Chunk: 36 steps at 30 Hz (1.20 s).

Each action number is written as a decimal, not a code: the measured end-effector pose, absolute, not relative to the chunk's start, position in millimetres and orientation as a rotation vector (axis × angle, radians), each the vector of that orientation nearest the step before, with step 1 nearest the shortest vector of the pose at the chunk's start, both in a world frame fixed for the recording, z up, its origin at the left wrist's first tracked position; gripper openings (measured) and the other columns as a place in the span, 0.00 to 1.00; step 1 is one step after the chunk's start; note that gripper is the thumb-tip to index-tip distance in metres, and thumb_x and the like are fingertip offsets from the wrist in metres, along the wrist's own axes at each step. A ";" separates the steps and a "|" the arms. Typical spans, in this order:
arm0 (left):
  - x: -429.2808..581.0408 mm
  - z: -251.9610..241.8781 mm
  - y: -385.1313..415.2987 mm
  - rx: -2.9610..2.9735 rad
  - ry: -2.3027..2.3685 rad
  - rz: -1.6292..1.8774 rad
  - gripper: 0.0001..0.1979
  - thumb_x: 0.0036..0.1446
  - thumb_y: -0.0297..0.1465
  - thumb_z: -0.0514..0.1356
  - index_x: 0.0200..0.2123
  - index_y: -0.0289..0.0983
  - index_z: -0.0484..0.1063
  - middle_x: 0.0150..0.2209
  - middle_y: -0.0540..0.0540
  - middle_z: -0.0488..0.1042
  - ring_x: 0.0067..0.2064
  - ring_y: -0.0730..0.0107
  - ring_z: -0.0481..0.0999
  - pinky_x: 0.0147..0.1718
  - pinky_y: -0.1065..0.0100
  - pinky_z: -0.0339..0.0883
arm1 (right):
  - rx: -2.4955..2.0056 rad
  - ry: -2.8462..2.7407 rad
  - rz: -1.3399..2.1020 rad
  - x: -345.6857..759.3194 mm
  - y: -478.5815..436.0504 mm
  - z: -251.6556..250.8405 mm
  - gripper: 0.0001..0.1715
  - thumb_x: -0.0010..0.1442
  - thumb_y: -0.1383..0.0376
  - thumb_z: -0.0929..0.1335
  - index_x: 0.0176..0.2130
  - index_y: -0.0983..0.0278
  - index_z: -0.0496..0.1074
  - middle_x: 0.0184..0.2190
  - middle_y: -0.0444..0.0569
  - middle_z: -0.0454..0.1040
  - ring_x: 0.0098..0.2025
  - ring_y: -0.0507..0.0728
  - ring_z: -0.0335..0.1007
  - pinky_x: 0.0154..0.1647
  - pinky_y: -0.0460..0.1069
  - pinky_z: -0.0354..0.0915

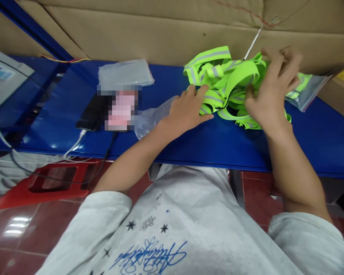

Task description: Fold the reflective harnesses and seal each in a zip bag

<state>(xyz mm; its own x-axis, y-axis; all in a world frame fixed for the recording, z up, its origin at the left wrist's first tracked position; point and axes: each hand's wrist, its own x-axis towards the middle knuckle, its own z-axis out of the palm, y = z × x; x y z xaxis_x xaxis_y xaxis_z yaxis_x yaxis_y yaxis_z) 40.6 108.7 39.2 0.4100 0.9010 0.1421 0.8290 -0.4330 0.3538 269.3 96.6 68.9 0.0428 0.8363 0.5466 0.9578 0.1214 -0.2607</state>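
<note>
A loose heap of neon yellow-green reflective straps (226,82) with grey stripes lies on the blue tabletop (195,147). On the heap's left edge rests my left hand (186,109), palm down, its fingers apart over the straps. My right hand (271,91) is at the right side of the heap, fingers spread and partly bent, slightly blurred. I see no strap clearly gripped in either hand. Behind the right hand, a clear plastic bag (309,91) has some of the same neon strap in or against it. A crumpled clear bag (151,118) lies by my left wrist.
A stack of clear plastic bags (124,73) sits at the back left. In front are a black device (91,111) with a white cable and a pixelated phone-like object (120,110). Cardboard (160,32) lines the back. A red stool (55,175) stands below, left.
</note>
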 end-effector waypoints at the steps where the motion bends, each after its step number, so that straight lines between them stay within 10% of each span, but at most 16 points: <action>1: 41.8 41.0 109.3 2.408 1.575 0.401 0.40 0.62 0.44 0.71 0.71 0.42 0.58 0.65 0.34 0.69 0.67 0.39 0.72 0.62 0.45 0.71 | -1.574 -1.856 -0.271 268.8 97.3 65.2 0.44 0.59 0.62 0.70 0.71 0.64 0.59 0.72 0.70 0.53 0.77 0.78 0.49 0.67 0.72 0.54; 6: 38.8 44.6 121.7 2.218 1.481 0.445 0.42 0.58 0.33 0.71 0.71 0.42 0.55 0.55 0.37 0.78 0.60 0.41 0.79 0.58 0.47 0.73 | -0.911 -2.119 -0.363 258.3 95.3 47.9 0.42 0.66 0.37 0.65 0.67 0.58 0.60 0.69 0.60 0.64 0.73 0.72 0.60 0.71 0.69 0.57; 12: 26.2 24.1 149.1 2.089 1.087 0.709 0.36 0.55 0.25 0.67 0.65 0.45 0.59 0.50 0.45 0.78 0.49 0.54 0.83 0.50 0.53 0.77 | -1.236 -2.425 -0.145 258.4 100.0 40.9 0.38 0.71 0.44 0.65 0.71 0.58 0.64 0.71 0.59 0.68 0.71 0.76 0.65 0.69 0.72 0.58; 27: 10.5 40.9 152.1 2.510 1.012 0.904 0.28 0.55 0.21 0.56 0.56 0.45 0.79 0.59 0.47 0.81 0.61 0.54 0.80 0.64 0.54 0.70 | -1.245 -1.423 -0.238 297.7 120.9 66.3 0.27 0.74 0.44 0.63 0.45 0.64 0.75 0.38 0.57 0.76 0.38 0.62 0.70 0.47 0.60 0.66; 31: 14.0 46.0 151.1 2.335 1.063 0.997 0.19 0.55 0.22 0.57 0.47 0.44 0.80 0.52 0.46 0.82 0.59 0.54 0.80 0.61 0.54 0.72 | -1.348 -1.544 -0.296 307.2 121.1 67.9 0.29 0.75 0.49 0.62 0.57 0.69 0.74 0.52 0.66 0.77 0.54 0.67 0.74 0.59 0.64 0.66; 36: 26.6 53.6 145.9 1.645 0.818 1.004 0.10 0.59 0.22 0.54 0.41 0.40 0.68 0.40 0.49 0.79 0.48 0.61 0.86 0.54 0.55 0.78 | -1.644 -1.829 -0.496 297.2 106.2 71.1 0.50 0.66 0.56 0.72 0.78 0.64 0.54 0.79 0.68 0.44 0.79 0.80 0.42 0.73 0.75 0.45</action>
